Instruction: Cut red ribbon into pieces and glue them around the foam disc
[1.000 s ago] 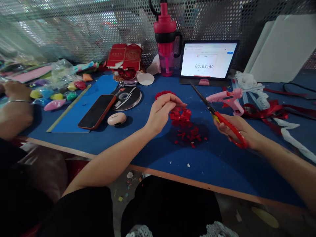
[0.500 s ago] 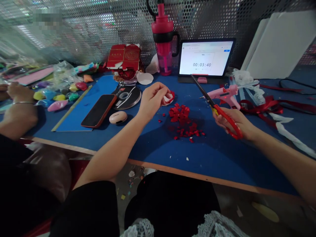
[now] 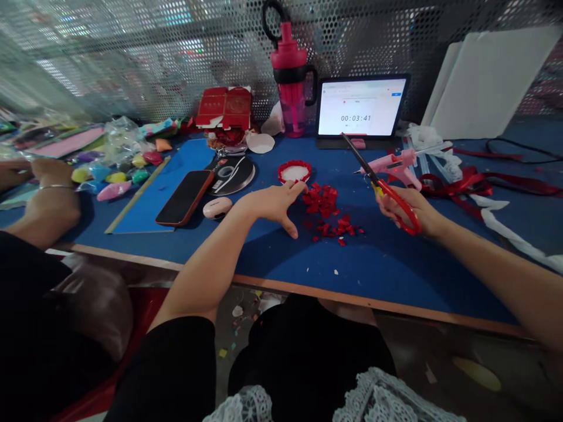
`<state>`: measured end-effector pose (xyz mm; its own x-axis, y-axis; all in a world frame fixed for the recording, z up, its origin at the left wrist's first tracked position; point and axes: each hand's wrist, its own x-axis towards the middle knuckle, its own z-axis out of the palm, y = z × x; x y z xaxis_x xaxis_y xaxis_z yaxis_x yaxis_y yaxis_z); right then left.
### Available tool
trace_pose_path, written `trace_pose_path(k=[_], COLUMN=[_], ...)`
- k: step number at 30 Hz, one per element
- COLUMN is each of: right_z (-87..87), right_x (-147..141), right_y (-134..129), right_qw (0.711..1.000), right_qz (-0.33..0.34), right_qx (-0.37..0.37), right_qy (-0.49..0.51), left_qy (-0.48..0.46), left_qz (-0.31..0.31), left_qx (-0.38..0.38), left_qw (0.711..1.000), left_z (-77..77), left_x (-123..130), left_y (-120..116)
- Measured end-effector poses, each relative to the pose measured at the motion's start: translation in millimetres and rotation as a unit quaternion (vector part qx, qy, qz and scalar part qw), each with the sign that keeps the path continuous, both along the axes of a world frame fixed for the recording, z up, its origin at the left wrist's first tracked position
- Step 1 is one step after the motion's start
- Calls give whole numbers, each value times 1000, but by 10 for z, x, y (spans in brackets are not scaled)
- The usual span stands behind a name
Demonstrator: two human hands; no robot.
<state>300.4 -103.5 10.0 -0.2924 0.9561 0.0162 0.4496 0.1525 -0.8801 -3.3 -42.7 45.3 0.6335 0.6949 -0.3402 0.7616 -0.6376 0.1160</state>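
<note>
My left hand (image 3: 278, 205) hovers over the blue table, its thumb and fingers apart with nothing between them. Just beyond it lies a white disc (image 3: 294, 173) ringed with red bits along its edge. To its right is a pile of red ribbon pieces (image 3: 322, 200), with smaller red scraps (image 3: 338, 227) nearer me. My right hand (image 3: 398, 205) is wrapped around the red handles of a pair of scissors (image 3: 382, 186), whose dark blades point up and left. Behind the scissors a pink glue gun (image 3: 398, 167) rests on the table.
A phone (image 3: 185, 198), an earbud case (image 3: 217, 208) and a black ribbon spool (image 3: 233, 174) lie left. A pink tumbler (image 3: 290, 76) and a tablet (image 3: 361, 108) stand at the back. Red ribbon (image 3: 475, 183) trails right. Another person's arm (image 3: 55, 199) rests far left.
My left hand has come away from the white disc toward me, and its pinched fingers have spread. The disc now shows fully. My right hand still holds the scissors; the view has shifted slightly.
</note>
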Motion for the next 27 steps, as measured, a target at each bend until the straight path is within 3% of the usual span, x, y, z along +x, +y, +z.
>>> trace_pose_path(k=[10,18,21,25,27], right_z=[4,7,2,-25,-38], right_x=[-4,23,27,9,-3], right_y=[-3,3,7,13,15], right_qw=[1000,1000,1000,1000,1000], right_qz=[-1,14,20,20,18], right_qx=[-4,5,12,10,7], right_qy=[13,8,10,20,24], left_qy=[-93,-226,-290,-331,-294], left_qz=[71,97,28,-198,-256], left_qx=[148,239,231,142,113], left_qw=[982,939,928,912,914], left_z=[-208,-123,-149,-245,-294], left_x=[268,149,149,320,406], left_y=[-75,74,103,-35,-119])
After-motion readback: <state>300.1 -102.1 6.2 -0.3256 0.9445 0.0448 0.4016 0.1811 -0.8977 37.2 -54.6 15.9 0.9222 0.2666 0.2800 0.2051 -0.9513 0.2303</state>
